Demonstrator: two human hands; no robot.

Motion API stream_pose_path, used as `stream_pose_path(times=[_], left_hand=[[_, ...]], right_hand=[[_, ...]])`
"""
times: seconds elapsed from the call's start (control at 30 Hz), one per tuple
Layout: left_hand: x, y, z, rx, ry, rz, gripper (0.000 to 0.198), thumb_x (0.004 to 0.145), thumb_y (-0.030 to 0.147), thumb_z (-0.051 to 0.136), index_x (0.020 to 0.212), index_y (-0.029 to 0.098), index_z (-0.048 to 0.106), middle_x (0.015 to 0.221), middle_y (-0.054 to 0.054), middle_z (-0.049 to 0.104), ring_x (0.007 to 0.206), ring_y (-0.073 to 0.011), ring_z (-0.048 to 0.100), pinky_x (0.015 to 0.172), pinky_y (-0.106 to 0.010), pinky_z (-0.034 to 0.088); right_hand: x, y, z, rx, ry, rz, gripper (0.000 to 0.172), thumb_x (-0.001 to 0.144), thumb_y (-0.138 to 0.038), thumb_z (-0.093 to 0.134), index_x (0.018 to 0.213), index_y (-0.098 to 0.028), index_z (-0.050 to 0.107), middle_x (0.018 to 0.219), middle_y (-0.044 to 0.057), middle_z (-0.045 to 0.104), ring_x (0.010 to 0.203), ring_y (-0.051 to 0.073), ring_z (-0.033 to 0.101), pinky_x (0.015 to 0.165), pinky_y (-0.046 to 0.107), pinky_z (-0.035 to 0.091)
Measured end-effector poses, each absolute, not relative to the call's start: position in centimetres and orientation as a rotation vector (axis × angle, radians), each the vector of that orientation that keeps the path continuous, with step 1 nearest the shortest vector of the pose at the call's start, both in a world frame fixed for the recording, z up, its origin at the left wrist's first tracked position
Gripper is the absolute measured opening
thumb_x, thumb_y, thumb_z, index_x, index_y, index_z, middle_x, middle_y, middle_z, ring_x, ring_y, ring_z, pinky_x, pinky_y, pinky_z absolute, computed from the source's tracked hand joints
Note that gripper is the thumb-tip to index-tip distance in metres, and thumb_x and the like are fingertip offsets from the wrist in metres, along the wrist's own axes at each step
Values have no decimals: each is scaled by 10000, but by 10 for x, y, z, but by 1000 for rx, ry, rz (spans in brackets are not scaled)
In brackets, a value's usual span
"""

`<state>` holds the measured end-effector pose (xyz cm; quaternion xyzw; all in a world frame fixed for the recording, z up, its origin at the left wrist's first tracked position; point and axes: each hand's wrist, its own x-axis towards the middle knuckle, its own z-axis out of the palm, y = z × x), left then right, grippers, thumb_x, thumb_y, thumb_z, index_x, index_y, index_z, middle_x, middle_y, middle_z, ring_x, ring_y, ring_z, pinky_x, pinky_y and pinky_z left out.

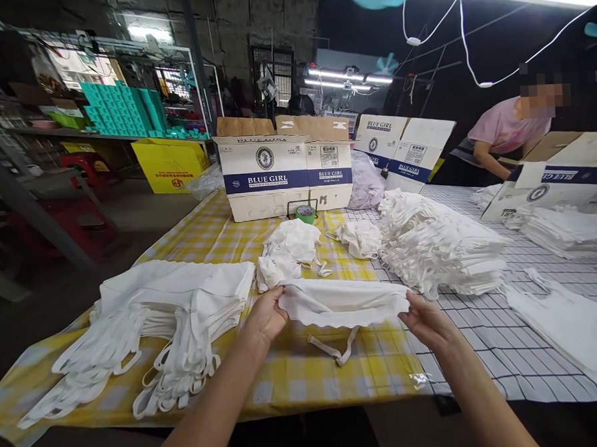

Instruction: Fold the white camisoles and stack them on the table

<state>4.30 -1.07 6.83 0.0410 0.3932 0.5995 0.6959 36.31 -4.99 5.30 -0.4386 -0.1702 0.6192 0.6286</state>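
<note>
My left hand [266, 316] and my right hand [428, 323] each pinch one end of a folded white garment [343, 302], held stretched just above the yellow checked tablecloth [306, 376]. A white strap hangs from its lower edge. To the left lies a flat stack of folded white garments [167, 304] with their straps trailing toward me. To the right rises a tall loose pile of white garments [440, 246]. Two crumpled white pieces [287, 251] lie just behind the held garment.
An open cardboard box [283, 174] marked BLUE GIRL stands at the back of the table, with a green tape roll [305, 214] before it. More boxes [561, 180] and white stacks [569, 232] fill the right side, where another person [504, 136] leans over.
</note>
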Motion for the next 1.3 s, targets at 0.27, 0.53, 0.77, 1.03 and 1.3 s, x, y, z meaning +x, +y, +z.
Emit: stream_pose_path(times=[0.27,0.53,0.77,1.03,1.3], left_hand=[[36,-29,21,155,1041,1208,112,774,127,526,857,101,596,663,-50,656,578,-152,630,567,-261,517],[25,-30,-10,1080,1452,1133,254,738,251,525,931,145,652,843,-55,681,803,-199,613,701,-262,434],[50,-18,8,1749,1747,491,418,781,317,519,1167,158,528,966,-115,666,892,-220,602,731,-273,397],[91,-71,12,2000,1523,330,279,774,297,499,1018,226,613,982,-72,675,870,-223,616,731,-283,403],[107,-100,7,2026,1062,323,216,762,272,482,839,255,684,791,-40,702,748,-211,622,635,-263,400]], right_hand=[[352,-70,29,-1103,-437,1724,262,684,-276,681,900,-164,587,738,36,666,717,210,648,600,300,533],[313,-98,4,-1558,-1212,1390,249,701,-402,616,798,-191,527,645,-31,529,583,125,506,548,219,393],[300,-106,-10,-1907,-1804,779,165,713,-343,548,818,-216,536,598,-38,519,544,131,464,518,222,301],[302,-115,-19,-2035,-1798,460,188,836,-372,396,766,-214,470,683,14,604,608,167,541,540,240,305],[314,-118,-15,-2030,-1910,463,211,850,-419,381,777,-236,456,700,19,637,618,201,579,541,258,313]])
